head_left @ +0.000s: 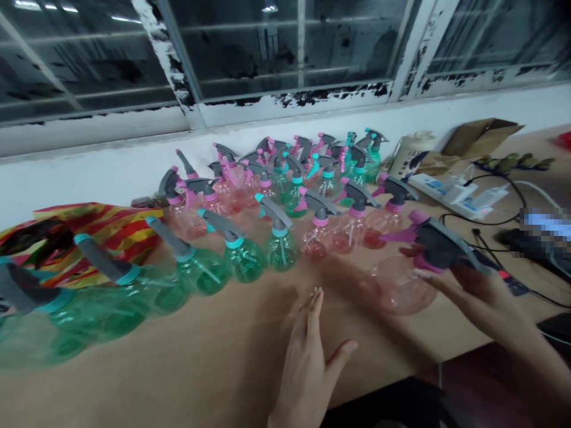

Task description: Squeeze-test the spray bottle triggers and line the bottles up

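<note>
My right hand (450, 285) grips a pink spray bottle (399, 288) by its neck, under the grey trigger head. The bottle is tilted over the table, slightly blurred. Over the bare tabletop, my left hand (310, 359) is held with fingers stretched and thumb apart, holding nothing. Just beyond it stands a green spray bottle (281, 249) with a grey and teal head. A row of green spray bottles (203, 270) runs off to the left. Pink spray bottles (348, 232) continue the row to the right, and several more pink and green ones crowd behind.
A red and yellow striped bag (107, 223) lies at the left behind the green bottles. On the right are a white power strip (455, 193) with plugs and cables, a pale container (410, 151) and a brown paper bag (479, 137). Windows (285, 47) line the back wall.
</note>
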Motion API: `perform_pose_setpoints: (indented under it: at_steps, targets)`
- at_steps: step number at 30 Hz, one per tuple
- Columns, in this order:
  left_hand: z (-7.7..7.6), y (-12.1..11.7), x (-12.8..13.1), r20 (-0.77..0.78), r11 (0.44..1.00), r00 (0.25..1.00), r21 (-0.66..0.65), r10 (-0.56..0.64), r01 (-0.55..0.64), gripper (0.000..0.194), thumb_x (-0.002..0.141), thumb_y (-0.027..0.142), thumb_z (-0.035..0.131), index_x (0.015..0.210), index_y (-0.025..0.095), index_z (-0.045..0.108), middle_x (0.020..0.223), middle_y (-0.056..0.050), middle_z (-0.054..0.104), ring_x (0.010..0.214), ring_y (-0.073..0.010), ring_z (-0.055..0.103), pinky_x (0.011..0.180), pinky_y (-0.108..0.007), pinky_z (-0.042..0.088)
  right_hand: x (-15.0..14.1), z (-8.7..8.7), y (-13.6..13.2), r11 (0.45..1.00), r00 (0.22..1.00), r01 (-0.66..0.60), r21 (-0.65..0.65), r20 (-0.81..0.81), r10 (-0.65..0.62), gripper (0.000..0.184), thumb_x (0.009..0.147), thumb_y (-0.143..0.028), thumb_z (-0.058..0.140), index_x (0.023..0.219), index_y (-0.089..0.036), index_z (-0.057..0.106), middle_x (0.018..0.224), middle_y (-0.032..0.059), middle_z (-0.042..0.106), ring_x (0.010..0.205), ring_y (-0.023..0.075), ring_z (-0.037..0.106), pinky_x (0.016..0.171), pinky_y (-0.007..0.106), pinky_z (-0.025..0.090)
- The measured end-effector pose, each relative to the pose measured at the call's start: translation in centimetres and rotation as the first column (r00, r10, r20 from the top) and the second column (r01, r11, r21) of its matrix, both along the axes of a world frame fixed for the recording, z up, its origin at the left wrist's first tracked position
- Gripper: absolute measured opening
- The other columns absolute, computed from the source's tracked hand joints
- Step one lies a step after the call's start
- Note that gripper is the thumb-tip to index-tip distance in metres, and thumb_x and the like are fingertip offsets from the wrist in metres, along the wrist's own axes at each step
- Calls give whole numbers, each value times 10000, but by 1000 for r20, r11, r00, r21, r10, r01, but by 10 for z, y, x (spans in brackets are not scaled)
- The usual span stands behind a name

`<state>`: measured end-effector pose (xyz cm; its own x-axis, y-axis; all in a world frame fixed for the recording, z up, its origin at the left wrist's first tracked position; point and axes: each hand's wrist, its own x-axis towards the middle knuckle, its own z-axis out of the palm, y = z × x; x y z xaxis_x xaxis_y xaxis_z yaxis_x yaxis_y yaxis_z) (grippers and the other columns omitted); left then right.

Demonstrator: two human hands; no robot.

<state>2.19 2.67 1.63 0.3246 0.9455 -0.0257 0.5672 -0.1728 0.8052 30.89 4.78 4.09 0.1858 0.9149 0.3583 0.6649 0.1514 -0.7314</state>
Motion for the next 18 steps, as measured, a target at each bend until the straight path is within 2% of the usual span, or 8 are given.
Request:
perform_pose_setpoints:
  at_steps: [4, 7, 9, 12, 15, 18]
  targets:
    - [2, 6, 13, -7, 998, 1000, 58, 21, -20, 631, 920, 304, 549, 1495, 287, 289, 1556, -59, 378, 1425, -252, 350, 1124, -478, 378, 47, 11, 8, 994, 992, 104, -30, -70, -105, 353, 767, -548, 665, 929, -238, 708, 929, 76, 763, 1102, 357, 652, 1011, 474, 489]
    - [6, 10, 19, -83, 994, 996, 112, 22, -13, 586, 938, 300, 524, 1484, 315, 313, 1538, -36, 412, 1407, -247, 383, 1116, -467, 397, 74, 15, 25, 974, 967, 221, -54, -115, -226, 442, 714, -583, 699, 988, -236, 707, 1017, 77, 760, 1056, 361, 672, 985, 525, 486]
    - [8, 12, 22, -128, 985, 992, 175, 21, 1, 583, 932, 300, 532, 1476, 339, 328, 1511, -26, 452, 1381, -255, 425, 1097, -467, 425, 88, 15, 42, 989, 970, 146, -12, -196, -145, 436, 782, -538, 660, 1071, -212, 689, 1171, 105, 718, 1117, 321, 651, 1011, 469, 463]
    - [5, 14, 27, -134, 967, 990, 254, 43, -7, 589, 925, 312, 542, 1469, 383, 328, 1470, -12, 506, 1333, -261, 491, 1051, -459, 479, 102, 12, 71, 991, 970, 129, 42, -215, -117, 360, 857, -457, 624, 1088, -188, 685, 1220, 131, 693, 1130, 261, 647, 969, 348, 479]
    - [0, 12, 32, -125, 956, 986, 284, 107, -67, 553, 932, 318, 526, 1449, 399, 348, 1448, -4, 530, 1315, -264, 511, 1033, -476, 494, 111, 7, 96, 994, 978, 94, 58, -194, -81, 363, 874, -420, 622, 1129, -166, 672, 1213, 138, 696, 1129, 250, 642, 963, 341, 469]
    - [-4, 9, 34, -119, 953, 987, 294, 110, -71, 531, 937, 305, 510, 1437, 404, 362, 1427, 2, 551, 1305, -259, 521, 1009, -470, 515, 116, -2, 115, 996, 986, 69, 48, -154, -60, 387, 884, -418, 610, 1136, -132, 671, 1200, 143, 704, 1142, 264, 632, 974, 368, 455]
